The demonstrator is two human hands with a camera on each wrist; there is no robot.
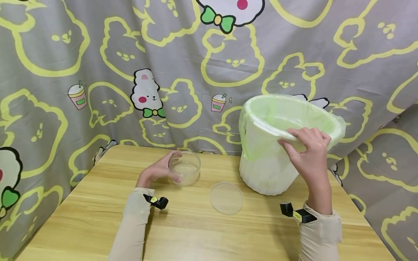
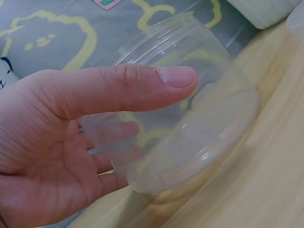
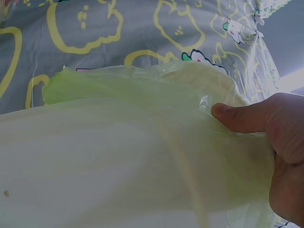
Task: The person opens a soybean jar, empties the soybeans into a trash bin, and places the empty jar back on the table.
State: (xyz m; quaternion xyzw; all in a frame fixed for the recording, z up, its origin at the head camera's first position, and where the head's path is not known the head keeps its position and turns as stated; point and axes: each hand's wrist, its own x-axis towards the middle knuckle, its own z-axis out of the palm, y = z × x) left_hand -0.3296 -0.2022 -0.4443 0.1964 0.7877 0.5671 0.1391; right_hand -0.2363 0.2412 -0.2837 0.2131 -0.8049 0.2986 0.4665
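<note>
My left hand [image 1: 160, 169] holds a clear round plastic container [image 1: 187, 170] at the back of the table, left of the middle. In the left wrist view the thumb lies along the near side of the container [image 2: 209, 123], and the other fingers show through its far wall. My right hand [image 1: 308, 148] grips the near rim of a white trash can [image 1: 267, 170], thumb on the outside. A thin pale-green bag [image 1: 294, 112] lines the can and folds over its rim. In the right wrist view the thumb presses the bag [image 3: 142, 90] against the rim.
A clear round lid [image 1: 226, 198] lies flat on the wooden table [image 1: 196, 232] between the container and the can. Behind the table hangs a grey curtain [image 1: 183, 65] with yellow cartoon outlines. The can stands close to it at the back right.
</note>
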